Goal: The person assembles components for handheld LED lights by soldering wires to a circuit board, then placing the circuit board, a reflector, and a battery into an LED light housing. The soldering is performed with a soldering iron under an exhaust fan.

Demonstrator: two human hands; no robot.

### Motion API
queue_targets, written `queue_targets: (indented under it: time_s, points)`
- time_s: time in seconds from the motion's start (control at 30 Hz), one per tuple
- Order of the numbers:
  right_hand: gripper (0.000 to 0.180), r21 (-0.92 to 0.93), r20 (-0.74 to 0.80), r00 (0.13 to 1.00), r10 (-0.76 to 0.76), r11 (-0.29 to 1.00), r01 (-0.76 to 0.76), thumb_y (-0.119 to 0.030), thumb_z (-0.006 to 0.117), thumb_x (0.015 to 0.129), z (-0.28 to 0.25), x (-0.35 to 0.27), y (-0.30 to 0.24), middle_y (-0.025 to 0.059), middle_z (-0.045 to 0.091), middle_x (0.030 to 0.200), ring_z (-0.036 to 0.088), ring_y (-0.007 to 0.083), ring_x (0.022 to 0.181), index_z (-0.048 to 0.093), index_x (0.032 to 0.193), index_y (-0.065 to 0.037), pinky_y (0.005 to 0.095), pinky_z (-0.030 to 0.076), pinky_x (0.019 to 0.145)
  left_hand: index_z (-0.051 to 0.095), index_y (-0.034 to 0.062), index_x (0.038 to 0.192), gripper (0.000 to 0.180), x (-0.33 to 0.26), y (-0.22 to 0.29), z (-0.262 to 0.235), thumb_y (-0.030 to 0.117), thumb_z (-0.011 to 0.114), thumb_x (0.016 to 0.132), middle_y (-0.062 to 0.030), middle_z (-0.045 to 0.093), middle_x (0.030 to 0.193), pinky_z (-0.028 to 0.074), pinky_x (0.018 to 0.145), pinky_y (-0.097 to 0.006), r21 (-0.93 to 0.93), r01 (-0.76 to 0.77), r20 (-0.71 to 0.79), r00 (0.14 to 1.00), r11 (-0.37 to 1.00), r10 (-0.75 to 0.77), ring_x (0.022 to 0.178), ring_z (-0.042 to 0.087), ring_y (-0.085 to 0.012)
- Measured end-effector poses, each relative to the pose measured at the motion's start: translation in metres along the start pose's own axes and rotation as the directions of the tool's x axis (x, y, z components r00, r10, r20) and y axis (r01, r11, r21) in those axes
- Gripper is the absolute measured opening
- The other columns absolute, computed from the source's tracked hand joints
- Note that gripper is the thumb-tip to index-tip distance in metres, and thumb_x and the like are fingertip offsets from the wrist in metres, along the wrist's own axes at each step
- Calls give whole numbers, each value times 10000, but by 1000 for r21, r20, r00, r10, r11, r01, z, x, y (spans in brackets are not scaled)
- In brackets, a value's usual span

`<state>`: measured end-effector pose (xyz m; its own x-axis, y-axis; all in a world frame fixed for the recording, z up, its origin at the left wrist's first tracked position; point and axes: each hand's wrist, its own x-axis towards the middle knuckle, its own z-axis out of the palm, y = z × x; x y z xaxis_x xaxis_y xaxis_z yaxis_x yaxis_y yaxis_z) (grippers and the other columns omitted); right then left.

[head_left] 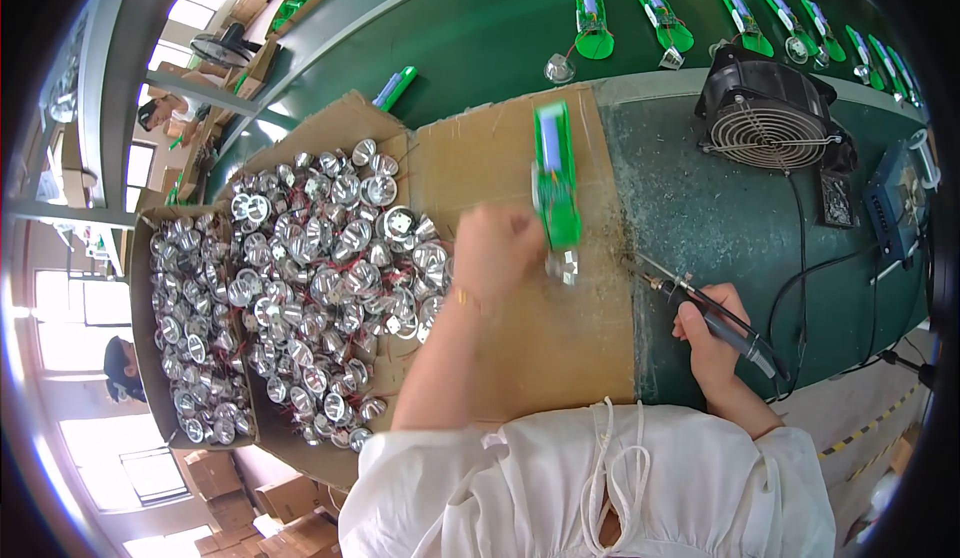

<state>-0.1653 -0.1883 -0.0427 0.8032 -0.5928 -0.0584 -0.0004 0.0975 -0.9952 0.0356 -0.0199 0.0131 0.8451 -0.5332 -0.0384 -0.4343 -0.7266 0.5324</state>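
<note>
My right hand (708,346) is wrapped round the dark handle of a soldering iron (746,346), its tip pointing left over the cardboard's edge. Alongside the iron runs a thin metal tube (675,274). My left hand (495,248), slightly blurred, has its fingers curled beside a green plastic housing (566,220); what they pinch, if anything, is hidden. A blue-lilac cylindrical cell (552,146) lies in the housing's upper part. Just below the housing is a shiny reflector lamp cup (566,270), also blurred. Both lie on a cardboard sheet (500,358).
Boxes (140,288) at left hold many silvery reflector cups (330,283) with red wires. A black fan (765,123) and blue soldering station (890,208) stand at right, with trailing cables (800,268). Several green housings (594,33) line the far green bench. Other people (170,113) are at left.
</note>
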Motion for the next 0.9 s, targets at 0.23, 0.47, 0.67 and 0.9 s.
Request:
queue_targets:
  time_s: [0.23, 0.47, 0.67, 0.9]
  points:
    - [164, 22, 13, 997, 75, 997, -75, -38, 612, 773, 0, 0, -1, 59, 546, 667, 536, 89, 546, 456, 820, -18, 217, 442, 488, 670, 55, 715, 180, 171, -31, -11, 182, 544, 721, -85, 641, 623, 513, 624, -305, 45, 58, -183, 982, 997, -49, 592, 642, -192]
    - [208, -18, 51, 997, 58, 998, -57, -36, 657, 737, -8, 0, 13, 73, 573, 729, 549, 102, 579, 471, 830, -27, 236, 436, 514, 390, 125, 1240, 593, 229, -101, -45, 244, 620, 707, -155, 422, 1251, 390, 859, -483, 375, 446, -569, 802, 813, -178, 1073, 485, -341]
    - [212, -11, 94, 995, 37, 999, -36, -30, 649, 742, -6, 2, 16, 79, 564, 745, 537, 100, 598, 461, 841, -28, 232, 434, 526, 391, 174, 1238, 450, 226, -145, -69, 109, 514, 810, -153, 547, 1129, 379, 882, -475, 715, 417, -231, 898, 561, -374, 1061, 535, -322]
    - [163, 108, -13, 1000, 25, 994, -24, 11, 592, 771, 3, 2, 3, 66, 524, 738, 517, 90, 568, 447, 839, -17, 219, 434, 520, 464, 85, 1083, 393, 164, -36, -97, 205, 611, 739, -185, 543, 917, 481, 712, -431, 639, -31, -295, 913, 769, 282, 827, 582, -360]
